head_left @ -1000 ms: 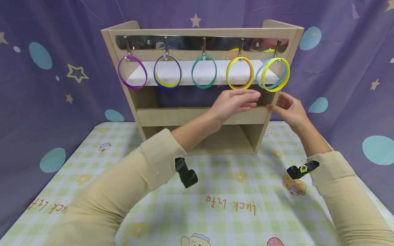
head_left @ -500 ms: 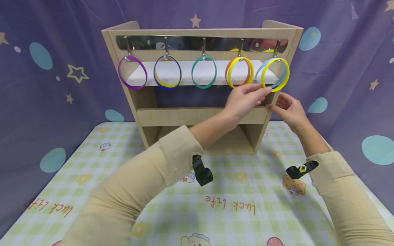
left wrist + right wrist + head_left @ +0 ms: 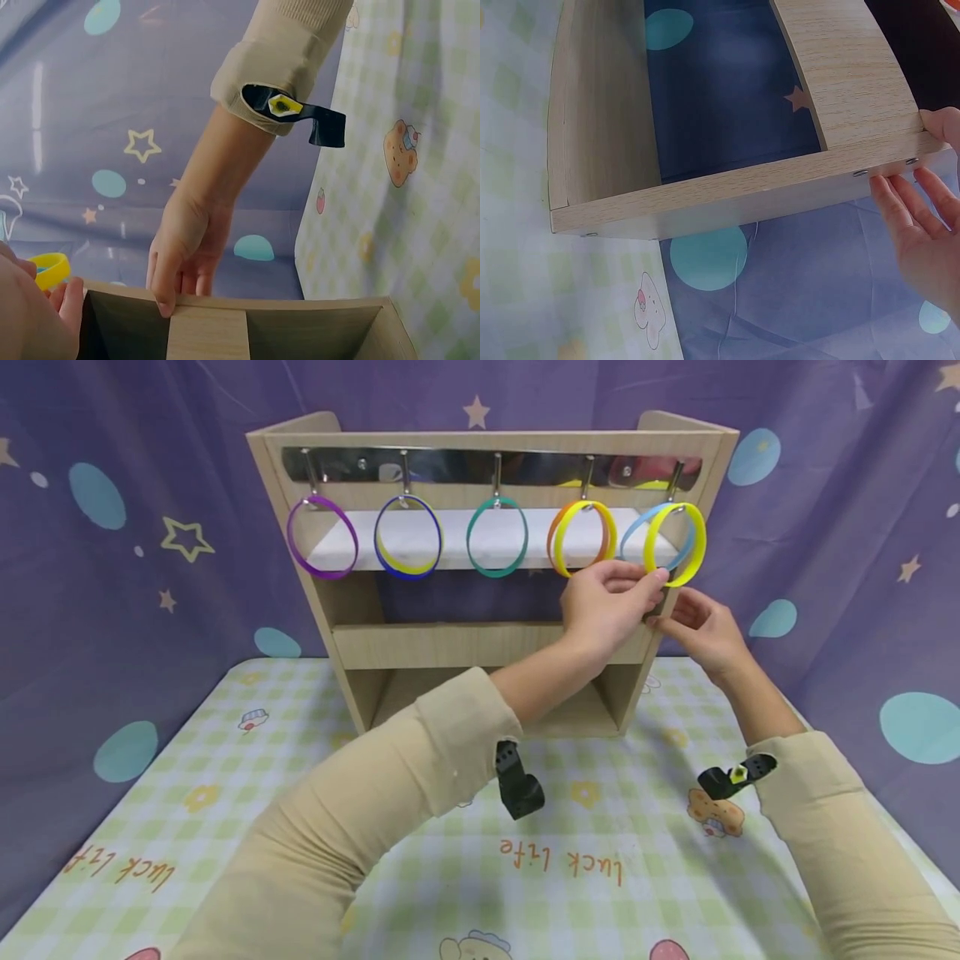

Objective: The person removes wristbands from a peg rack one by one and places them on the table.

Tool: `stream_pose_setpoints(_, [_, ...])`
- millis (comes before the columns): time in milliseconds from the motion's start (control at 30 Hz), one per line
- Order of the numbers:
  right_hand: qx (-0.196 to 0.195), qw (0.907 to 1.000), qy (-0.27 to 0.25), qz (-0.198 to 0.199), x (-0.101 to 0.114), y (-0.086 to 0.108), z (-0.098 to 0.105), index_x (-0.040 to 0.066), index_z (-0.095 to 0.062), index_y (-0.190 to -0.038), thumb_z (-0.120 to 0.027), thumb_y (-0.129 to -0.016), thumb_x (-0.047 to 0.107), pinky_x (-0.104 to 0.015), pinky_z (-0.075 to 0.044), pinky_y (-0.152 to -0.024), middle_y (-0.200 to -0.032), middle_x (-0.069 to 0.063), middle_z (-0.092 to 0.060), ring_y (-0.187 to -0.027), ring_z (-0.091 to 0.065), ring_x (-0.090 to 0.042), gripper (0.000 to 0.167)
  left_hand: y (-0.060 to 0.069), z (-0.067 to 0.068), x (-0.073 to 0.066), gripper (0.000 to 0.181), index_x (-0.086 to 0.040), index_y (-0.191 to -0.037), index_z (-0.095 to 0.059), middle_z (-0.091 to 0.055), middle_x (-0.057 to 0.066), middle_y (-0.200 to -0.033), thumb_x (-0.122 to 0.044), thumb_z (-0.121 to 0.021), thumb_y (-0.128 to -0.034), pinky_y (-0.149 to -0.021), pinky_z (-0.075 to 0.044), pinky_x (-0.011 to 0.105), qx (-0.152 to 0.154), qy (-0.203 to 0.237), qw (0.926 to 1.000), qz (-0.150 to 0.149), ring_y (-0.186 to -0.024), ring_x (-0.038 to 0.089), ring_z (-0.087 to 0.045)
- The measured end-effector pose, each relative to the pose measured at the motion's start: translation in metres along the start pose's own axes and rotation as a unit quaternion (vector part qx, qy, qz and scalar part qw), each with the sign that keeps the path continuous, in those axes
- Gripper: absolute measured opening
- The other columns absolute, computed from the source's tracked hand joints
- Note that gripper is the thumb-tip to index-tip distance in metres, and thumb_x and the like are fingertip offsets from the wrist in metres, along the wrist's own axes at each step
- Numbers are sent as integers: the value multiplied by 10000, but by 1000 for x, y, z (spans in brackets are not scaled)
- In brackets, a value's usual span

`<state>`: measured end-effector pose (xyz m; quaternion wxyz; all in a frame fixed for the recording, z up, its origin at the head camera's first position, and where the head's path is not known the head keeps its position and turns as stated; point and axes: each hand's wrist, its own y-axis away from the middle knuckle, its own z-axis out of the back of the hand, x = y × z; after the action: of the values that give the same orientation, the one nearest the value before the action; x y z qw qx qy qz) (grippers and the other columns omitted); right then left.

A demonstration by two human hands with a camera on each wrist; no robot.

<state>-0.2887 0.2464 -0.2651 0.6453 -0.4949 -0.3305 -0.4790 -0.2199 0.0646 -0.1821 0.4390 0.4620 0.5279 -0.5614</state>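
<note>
On the rightmost hook of the rack hang a yellow ring [image 3: 697, 547] and a light blue ring [image 3: 632, 535]. My left hand [image 3: 609, 610] has its thumb and fingertips at the lower edge of the yellow ring, which the left wrist view shows beside the fingers [image 3: 71, 304]. My right hand [image 3: 708, 635] grips the right side edge of the wooden shelf [image 3: 491, 645]; in the right wrist view its thumb lies on the front and its fingers [image 3: 904, 206] on the outer side. An orange and a yellow ring [image 3: 611, 539] share the hook just to the left.
Further left hang a green ring [image 3: 470, 539], a blue ring with a yellow one [image 3: 377, 539], and a purple ring [image 3: 291, 539], all from the metal hook strip [image 3: 450, 466]. The shelf stands on a checked tablecloth [image 3: 420, 893] before a purple curtain [image 3: 150, 610].
My left hand has moved right and up from below the fourth hook to the rightmost rings. The front yellow ring has shifted slightly right, away from the light blue one. My right hand stays put.
</note>
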Motion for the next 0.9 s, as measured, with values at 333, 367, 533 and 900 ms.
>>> stream_pose_setpoints(333, [121, 9994, -334, 0, -1, 2, 1, 177, -580, -1243, -688, -883, 128, -58, -520, -752, -970, 251, -646, -902, -616, 77, 379, 5, 1, -16, 158, -34, -915, -708, -760, 91, -848, -168, -747, -841, -612, -591, 173, -124, 360, 9972, 645, -763, 173, -748])
stream_pose_setpoints(367, [148, 9989, -454, 12, -1, 1, 2, 173, -584, -1242, -689, -878, 106, -59, -521, -748, -968, 238, -652, -898, -619, 73, 385, 5, 2, -18, 154, -35, -910, -710, -759, 91, -844, -166, -748, -839, -618, -595, 176, -122, 348, 9970, 683, -754, 166, -747])
stream_pose_setpoints(533, [142, 9987, -484, 43, -3, 0, 3, 183, -589, -1225, -689, -870, 76, -57, -522, -736, -946, 235, -662, -884, -626, 78, 384, 1, 9, -26, 152, -37, -932, -710, -761, 95, -861, -161, -736, -850, -672, -612, 202, 3, 258, 9967, 766, -749, 155, -747])
stream_pose_setpoints(900, [105, 9993, -356, 34, -1, 0, 3, 111, -560, -1274, -700, -867, 100, -52, -516, -745, -957, 229, -665, -890, -626, 83, 430, -8, 26, -36, 220, 3, -1004, -704, -733, 122, -956, -158, -728, -856, -642, -590, 141, 111, -16, 9998, 146, -815, 183, -747])
